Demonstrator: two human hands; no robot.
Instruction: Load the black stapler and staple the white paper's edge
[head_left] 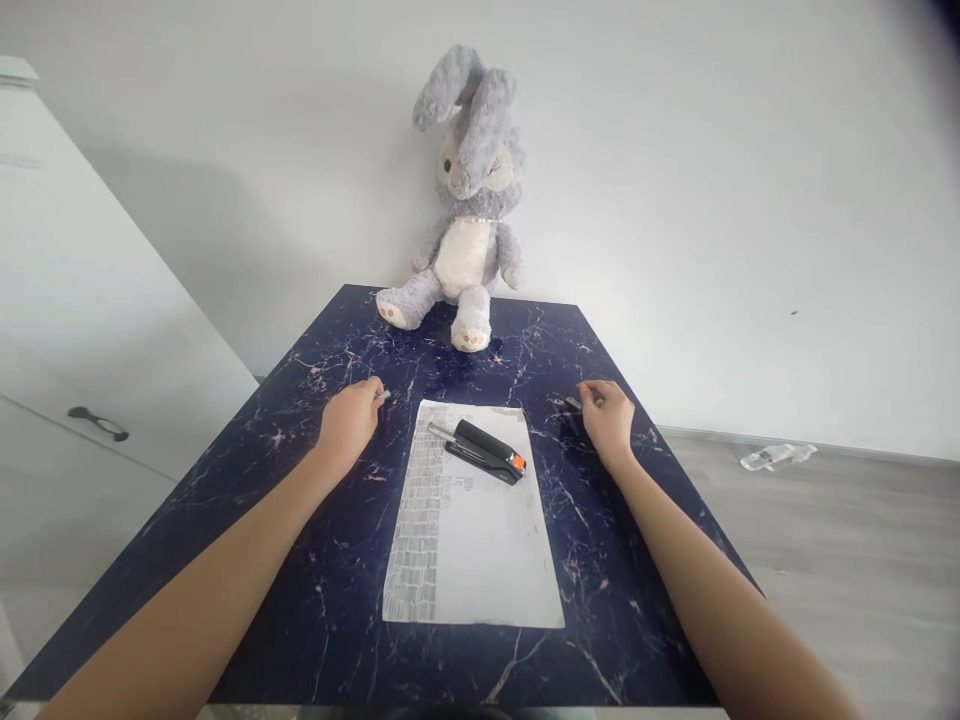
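Observation:
My left hand (349,420) rests on the dark blue marbled table (315,600), left of a white sheet of paper (472,530). Its fingers are curled around a small silvery piece (383,396) that sticks out at the fingertips. My right hand (607,415) lies right of the sheet, pinching another small silvery piece (574,403). Both pieces are too small to name. A black stapler (484,452) with an orange end lies open on the top part of the sheet, between my hands.
A grey and white plush rabbit (465,210) sits at the table's far edge against the white wall. A white cabinet with a dark handle (97,423) stands left. A clear plastic wrapper (776,456) lies on the grey floor, right.

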